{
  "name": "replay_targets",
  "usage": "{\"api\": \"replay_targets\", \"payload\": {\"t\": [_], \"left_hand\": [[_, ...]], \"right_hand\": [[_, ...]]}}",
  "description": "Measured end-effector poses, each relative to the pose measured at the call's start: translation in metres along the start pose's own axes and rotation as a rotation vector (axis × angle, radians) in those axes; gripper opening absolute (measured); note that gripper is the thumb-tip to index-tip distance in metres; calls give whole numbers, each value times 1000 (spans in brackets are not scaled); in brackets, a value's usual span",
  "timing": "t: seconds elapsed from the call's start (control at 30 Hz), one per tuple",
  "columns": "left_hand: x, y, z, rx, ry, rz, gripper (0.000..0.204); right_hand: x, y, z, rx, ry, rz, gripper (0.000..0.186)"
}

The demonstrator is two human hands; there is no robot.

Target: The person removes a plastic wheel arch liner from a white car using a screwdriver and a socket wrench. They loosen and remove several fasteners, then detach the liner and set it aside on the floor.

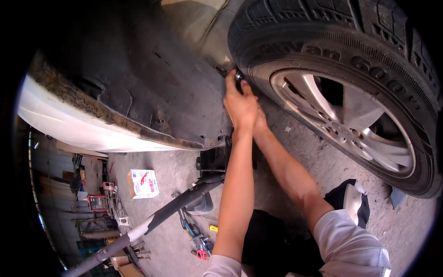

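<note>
My left hand (241,107) is raised between the car's dark wheel-arch liner (161,92) and a tyre on an alloy wheel (341,124). Its thumb and forefinger close around a ratchet wrench (238,76), of which the shiny rounded head shows. A thin dark rod (220,69) points from there toward the liner's edge. My right hand (261,119) lies close behind the left wrist, and its fingers are hidden. Most of the wrench's handle is out of sight too.
A long jack handle (159,217) slants from the black jack (214,161) to the lower left. Pliers, red-handled scissors (202,255) and other hand tools lie on the concrete floor. A white carton (144,183) stands farther left, near shelves with equipment. My shoe (353,203) is below the wheel.
</note>
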State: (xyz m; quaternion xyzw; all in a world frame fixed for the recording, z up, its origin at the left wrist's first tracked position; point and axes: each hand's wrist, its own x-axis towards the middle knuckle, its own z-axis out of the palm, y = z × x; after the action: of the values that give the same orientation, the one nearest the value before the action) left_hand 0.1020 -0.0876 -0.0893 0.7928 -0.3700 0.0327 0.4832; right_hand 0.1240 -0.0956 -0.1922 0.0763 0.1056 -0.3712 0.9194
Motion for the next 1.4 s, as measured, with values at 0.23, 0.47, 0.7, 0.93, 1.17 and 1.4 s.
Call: {"api": "replay_targets", "payload": {"t": [0.23, 0.47, 0.7, 0.93, 1.17, 1.4], "left_hand": [[2, -14, 11, -102, -28, 20, 30], [-1, -2, -8, -25, -76, -81, 33], [0, -10, -1, -35, -174, 28, 41], [0, -8, -10, -26, -210, -77, 46], [6, -17, -4, 57, -115, 128, 42], [5, -28, -5, -51, -133, 70, 37]], "right_hand": [[51, -40, -31, 48, -342, 168, 13], [-25, 4, 25, 158, 126, 104, 16], [29, -34, 1, 5, -59, 46, 11], [9, 3, -4, 49, 10, 14, 24], [-3, 4, 0, 88, 9, 27, 20], [28, -23, 4, 24, -17, 62, 20]]}}
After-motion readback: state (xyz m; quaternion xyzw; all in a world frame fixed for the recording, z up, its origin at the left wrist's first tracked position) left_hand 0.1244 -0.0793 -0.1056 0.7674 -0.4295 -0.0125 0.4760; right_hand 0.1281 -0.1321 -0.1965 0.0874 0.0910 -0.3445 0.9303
